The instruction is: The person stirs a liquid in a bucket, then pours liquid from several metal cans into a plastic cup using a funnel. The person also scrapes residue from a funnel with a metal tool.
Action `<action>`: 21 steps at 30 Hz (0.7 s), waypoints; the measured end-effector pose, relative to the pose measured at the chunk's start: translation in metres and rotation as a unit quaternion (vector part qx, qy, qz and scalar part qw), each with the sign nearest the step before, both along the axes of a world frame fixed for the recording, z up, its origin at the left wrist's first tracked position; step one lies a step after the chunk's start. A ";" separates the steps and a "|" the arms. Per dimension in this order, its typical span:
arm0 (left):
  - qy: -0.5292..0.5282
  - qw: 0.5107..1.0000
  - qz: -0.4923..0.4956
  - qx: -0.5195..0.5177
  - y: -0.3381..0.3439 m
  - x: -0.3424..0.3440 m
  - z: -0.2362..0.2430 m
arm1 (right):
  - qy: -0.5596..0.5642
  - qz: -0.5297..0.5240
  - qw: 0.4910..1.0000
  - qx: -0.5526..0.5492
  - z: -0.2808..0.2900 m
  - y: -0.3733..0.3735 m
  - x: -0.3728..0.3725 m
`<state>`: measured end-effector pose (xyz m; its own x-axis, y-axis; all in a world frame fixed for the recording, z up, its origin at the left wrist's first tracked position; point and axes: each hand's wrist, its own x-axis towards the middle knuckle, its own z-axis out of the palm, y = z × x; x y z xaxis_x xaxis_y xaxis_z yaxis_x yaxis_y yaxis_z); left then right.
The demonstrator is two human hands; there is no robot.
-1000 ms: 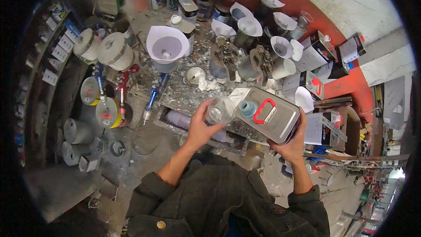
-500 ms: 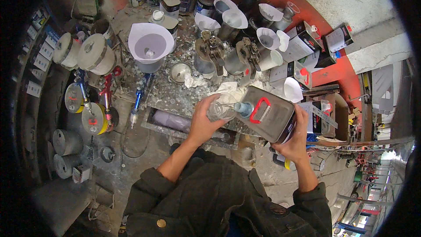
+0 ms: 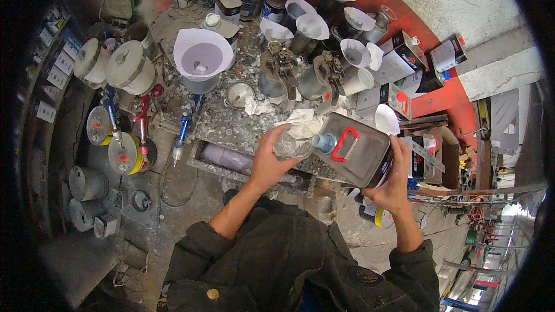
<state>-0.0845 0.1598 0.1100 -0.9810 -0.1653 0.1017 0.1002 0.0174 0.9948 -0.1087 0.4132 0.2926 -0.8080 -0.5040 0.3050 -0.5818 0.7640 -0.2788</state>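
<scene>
My left hand is wrapped round a clear plastic cup above the near edge of the bench. In my right hand is a rectangular metal can, gripped at its base and side. It lies tilted over, with its pale blue spout pointing left at the cup's mouth. A thin clear stream seems to run from spout to cup. The can's red handle stands up from its top, and no finger is on it. How full the cup is, I cannot tell.
Crumpled white paper lies on the spattered bench behind the cup. Two metal spray-gun cups stand beyond, before several paper-lined pots. A paper-lined bucket stands left. Spray guns hang along the bench's left edge.
The view has shifted slightly, so the bench sits a little lower and further right. Both hands, the cup and the tilted can keep nearly the same places.
</scene>
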 end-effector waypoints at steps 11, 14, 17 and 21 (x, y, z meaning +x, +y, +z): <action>0.009 1.000 0.020 -0.007 0.004 0.004 0.003 | -0.002 0.007 1.000 0.002 0.000 0.005 0.000; 0.006 1.000 0.020 0.002 0.005 0.006 0.004 | 0.001 0.010 1.000 -0.001 -0.002 0.007 0.000; 0.011 0.999 0.031 -0.018 0.005 0.008 0.008 | 0.001 0.017 1.000 -0.012 -0.007 0.008 -0.001; 0.011 0.997 0.048 -0.062 0.004 0.010 0.018 | -0.010 0.014 1.000 -0.014 -0.012 0.010 -0.001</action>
